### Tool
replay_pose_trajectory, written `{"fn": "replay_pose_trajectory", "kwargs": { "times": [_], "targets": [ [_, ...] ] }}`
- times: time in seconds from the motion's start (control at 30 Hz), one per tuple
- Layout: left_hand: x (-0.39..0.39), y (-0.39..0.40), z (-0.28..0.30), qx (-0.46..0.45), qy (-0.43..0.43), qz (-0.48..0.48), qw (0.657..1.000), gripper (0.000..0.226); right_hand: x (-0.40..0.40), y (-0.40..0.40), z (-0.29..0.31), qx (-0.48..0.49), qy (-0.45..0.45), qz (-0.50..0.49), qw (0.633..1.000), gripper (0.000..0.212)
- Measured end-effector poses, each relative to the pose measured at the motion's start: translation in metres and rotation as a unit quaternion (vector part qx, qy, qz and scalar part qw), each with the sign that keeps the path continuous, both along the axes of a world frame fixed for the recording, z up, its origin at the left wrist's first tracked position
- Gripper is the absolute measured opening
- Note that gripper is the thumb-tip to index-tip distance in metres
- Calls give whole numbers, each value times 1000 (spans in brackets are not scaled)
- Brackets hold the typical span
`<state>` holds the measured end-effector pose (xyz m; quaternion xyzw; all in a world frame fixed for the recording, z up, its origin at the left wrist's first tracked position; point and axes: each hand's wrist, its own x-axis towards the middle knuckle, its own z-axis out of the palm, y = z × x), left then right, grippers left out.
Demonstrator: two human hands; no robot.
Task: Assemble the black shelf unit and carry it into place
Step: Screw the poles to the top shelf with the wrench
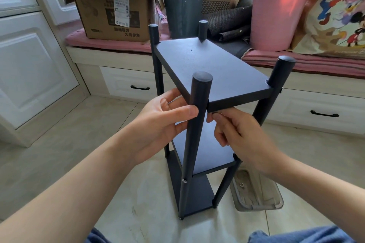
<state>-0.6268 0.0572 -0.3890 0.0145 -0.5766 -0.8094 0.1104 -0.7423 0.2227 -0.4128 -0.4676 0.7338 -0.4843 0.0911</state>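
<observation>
The black shelf unit [213,69] stands upright on the tiled floor in front of me, with three boards and round posts at its corners. My left hand [158,122] grips the near-left post [197,108] just under the top board, thumb across the front. My right hand [239,136] is right of that post, below the board's near edge. Its curled fingers pinch a small dark part [215,113] at the joint between post and board. A silver screw head [184,181] shows lower on the same post.
A clear plastic bag [256,193] with small hardware lies on the floor by the unit's right foot. Behind is a window seat with drawers [138,87], holding a cardboard box [112,6], a grey bin [182,8] and a pink bucket [276,16]. White cabinet doors [29,65] stand left.
</observation>
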Motion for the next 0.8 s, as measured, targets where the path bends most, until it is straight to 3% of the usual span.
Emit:
{"fn": "replay_pose_trajectory", "kwargs": {
  "times": [0.17,0.43,0.63,0.8],
  "targets": [
    [0,-1,-2,4,6,-5,1000,46,7,-6,2,13,-15,18,1000,34],
    [-1,1,0,5,6,2,1000,50,16,-19,8,8,-62,32,998,58],
    [0,1,0,-11,7,6,1000,49,17,-26,6,-12,-88,24,996,36],
    [-1,1,0,-14,10,2,1000,49,17,-29,2,-24,-107,19,994,31]
  ]
}}
